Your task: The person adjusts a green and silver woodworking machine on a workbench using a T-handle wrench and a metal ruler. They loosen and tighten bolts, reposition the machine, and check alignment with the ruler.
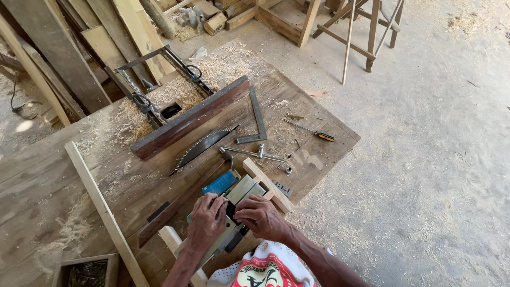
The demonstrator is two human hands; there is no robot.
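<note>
Gripping a grey-green electric hand planer (pixel 240 204) with both hands at the near edge of the table (pixel 64 175), close to the body. Long axis of the tool slanting from the near-left up toward the far-right, roughly in line with the pale wooden block (pixel 268 185) lying just beside its far-right side. Left hand (pixel 206 222) draped over the tool's left flank, fingers (pixel 212 204) curled and pressed together against the housing, knuckles up. Right hand (pixel 260 217) set on the right flank, fingers (pixel 240 213) bent inward and touching the dark middle part of the body; cannot tell whether pinching a small knob or only pressing there. Fingertips of both hands nearly meeting across the top, so neither hand clearly nearer; tool directly beneath them, not ahead. Blue front portion (pixel 220 182) pointing away toward the table's middle.

Beyond the planer, toward the middle: a bare circular saw blade (pixel 204 146) rising from a slot, a dark plank (pixel 191 118) behind it, a steel square (pixel 256 119), a metal wrench (pixel 252 154), and a yellow-handled screwdriver (pixel 313 132) near the right edge. Sawdust scattered over the far-left part.
</note>
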